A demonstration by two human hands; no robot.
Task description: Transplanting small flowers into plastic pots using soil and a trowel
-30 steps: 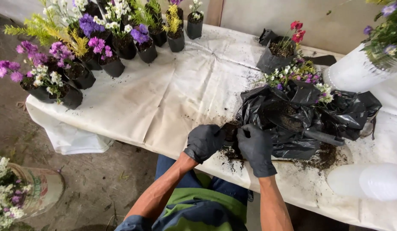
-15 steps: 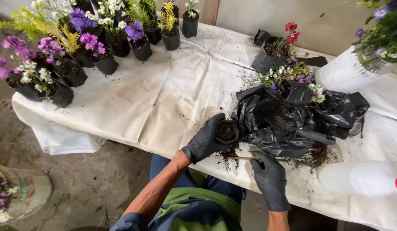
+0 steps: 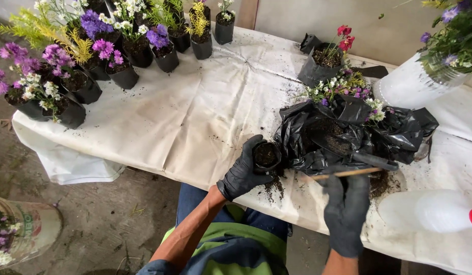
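Left hand, black-gloved, fingers wrapped around a small black pot filled with soil, held at the near edge of the table just left of the black plastic bag of soil. Right hand (also gloved) pinches a thin wooden stick, lying roughly level, tip pointing left toward the pot. Loose soil scattered under both hands. Potted flowers far left; white spray bottle lies near right.
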